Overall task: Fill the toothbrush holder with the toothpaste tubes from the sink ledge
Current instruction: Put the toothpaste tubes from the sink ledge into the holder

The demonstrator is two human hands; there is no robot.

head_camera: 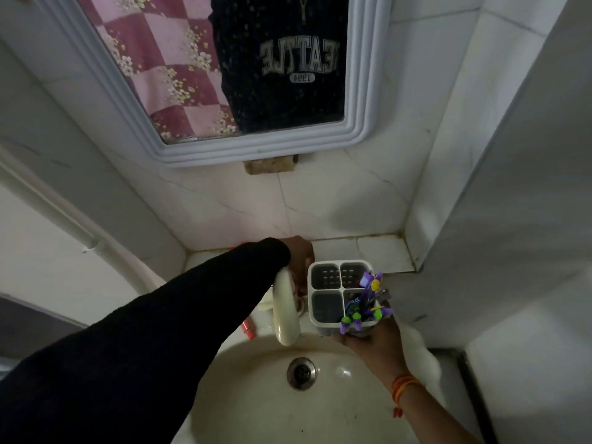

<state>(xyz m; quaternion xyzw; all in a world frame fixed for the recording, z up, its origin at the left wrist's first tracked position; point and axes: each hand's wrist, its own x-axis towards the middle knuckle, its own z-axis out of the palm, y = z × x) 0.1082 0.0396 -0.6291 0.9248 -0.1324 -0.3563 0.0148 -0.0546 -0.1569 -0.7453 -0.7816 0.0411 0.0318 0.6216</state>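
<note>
Right hand (371, 339) was cupped under the toothbrush holder (341, 294), gripping its base from below and holding it up over the far rim of the sink (256, 395), just in front of the tiled ledge (362, 251). Holder was white with 4 compartments; 3 looked empty, with slotted dark floors showing in the 2 far ones. The near-right compartment held a bunch of purple and green toothbrushes (365, 302) leaning toward the right hand. Orange thread bands (404, 387) sat on the right wrist. Left arm in a black sleeve (160, 331) reached across the basin to the ledge corner behind the cream faucet (284, 310). Left hand (301, 254) was mostly hidden by the sleeve and the faucet, fingers pointed down at the ledge; can't tell whether it was gripping anything or loose. A bit of red showed at the far edge of the sleeve on the ledge, possibly a tube, too little visible to confirm. A red-capped toothpaste tube (248, 328) lay on the sink's left rim, partly under the sleeve, just left of the faucet and apart from the holder. Drain (301, 371) was at basin center. Mirror (243, 65) above reflected a dark shirt and a pink checked cloth.
</note>
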